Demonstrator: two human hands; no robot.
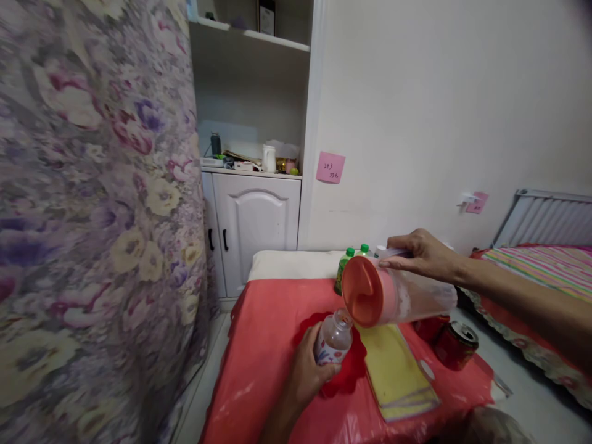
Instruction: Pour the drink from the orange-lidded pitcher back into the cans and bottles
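My left hand (311, 364) is wrapped round a small clear bottle (337, 336) with a printed label and no cap on its mouth. The bottle stands over a red scalloped plate (355, 376). My right hand (419, 254) grips the handle of a clear plastic pitcher (416, 301) with an orange lid (363, 291). The pitcher is tipped on its side, its lid end pointing left, with the spout close above the bottle's mouth. I cannot make out whether liquid is flowing between them.
A yellow cloth (395, 370) lies right of the plate, beside red drink cans (457, 345). Green-capped bottles (343, 271) stand at the back of the red-covered table (268, 320). A floral curtain (102, 216) hangs at the left, and a bed (546, 265) is at the right.
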